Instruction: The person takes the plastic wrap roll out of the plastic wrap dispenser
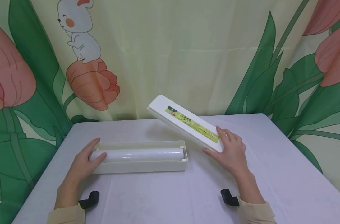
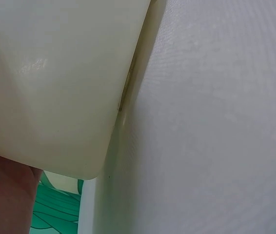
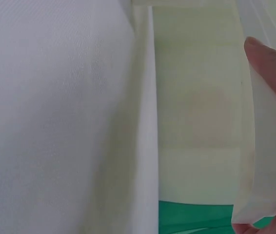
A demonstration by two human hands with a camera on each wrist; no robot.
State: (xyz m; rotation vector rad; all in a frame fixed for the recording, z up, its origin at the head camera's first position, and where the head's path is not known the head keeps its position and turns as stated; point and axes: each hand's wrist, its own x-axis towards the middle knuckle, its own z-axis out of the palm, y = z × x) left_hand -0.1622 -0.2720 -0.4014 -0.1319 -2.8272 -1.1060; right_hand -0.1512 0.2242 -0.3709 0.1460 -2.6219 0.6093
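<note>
A long white cling film box (image 1: 139, 167) sits on the table in the head view, its top uncovered. Inside lies a roll of cling film (image 1: 142, 154). My left hand (image 1: 84, 163) grips the box's left end, thumb over the near side and fingers toward the far side. In the left wrist view the box's plain wall (image 2: 65, 87) fills the upper left. My right hand (image 1: 232, 149) holds the white lid (image 1: 161, 104) by its right end, raised and slanting up to the left. A yellow-green label lies along its top. The right wrist view shows the lid's side (image 3: 272, 141) against the palm.
A white cloth (image 1: 147, 199) covers the table. Behind it hangs a curtain (image 1: 170, 62) printed with tulips and a rabbit. Black wrist mounts (image 1: 90, 200) stick out inward from both sleeves.
</note>
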